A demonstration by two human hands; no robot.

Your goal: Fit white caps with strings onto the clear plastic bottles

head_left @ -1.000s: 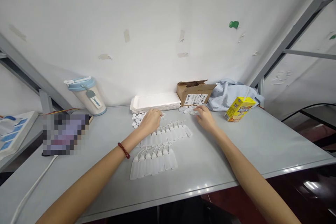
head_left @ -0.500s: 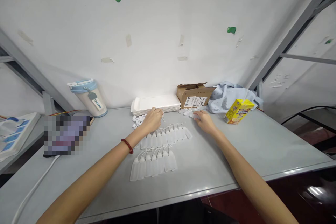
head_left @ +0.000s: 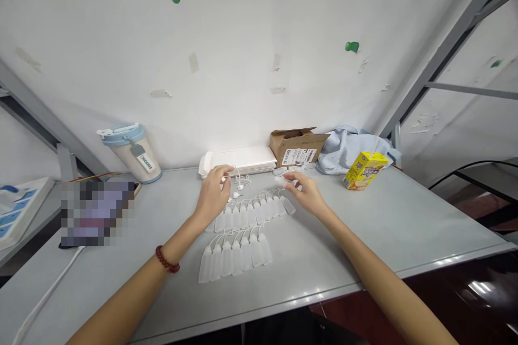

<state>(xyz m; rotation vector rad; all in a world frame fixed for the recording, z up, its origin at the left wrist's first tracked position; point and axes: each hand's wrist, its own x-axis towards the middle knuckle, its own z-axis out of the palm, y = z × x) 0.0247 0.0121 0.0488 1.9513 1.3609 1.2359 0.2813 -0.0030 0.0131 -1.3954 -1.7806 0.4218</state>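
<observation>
My left hand (head_left: pixel 213 194) is closed, its fingertips pinching a cap with a thin curved white tube (head_left: pixel 236 171). Slightly to the right, my right hand (head_left: pixel 306 192) grips a small translucent bottle (head_left: pixel 280 179) by thumb and fingers. Loose white caps and tubes (head_left: pixel 242 183) lie between the hands, partly behind the left one. Below them several translucent bottles with curved tubes form a back row (head_left: pixel 251 215) and a front row (head_left: pixel 236 256), lying flat on the grey table (head_left: pixel 324 264). More loose bottles (head_left: pixel 307 167) lie beyond my right hand.
Against the wall stand a stack of white trays (head_left: pixel 251 159), an open cardboard box (head_left: pixel 299 148) and a pale blue cloth (head_left: pixel 343 145). A yellow drink carton (head_left: pixel 364 171) is at right. A tumbler (head_left: pixel 135 156) and a blurred-out phone (head_left: pixel 97 213) with a white cable are at left.
My left hand has drawn back leftward from the loose caps with a tubed cap at its fingertips. My right hand has moved slightly left from the loose bottles, holding one.
</observation>
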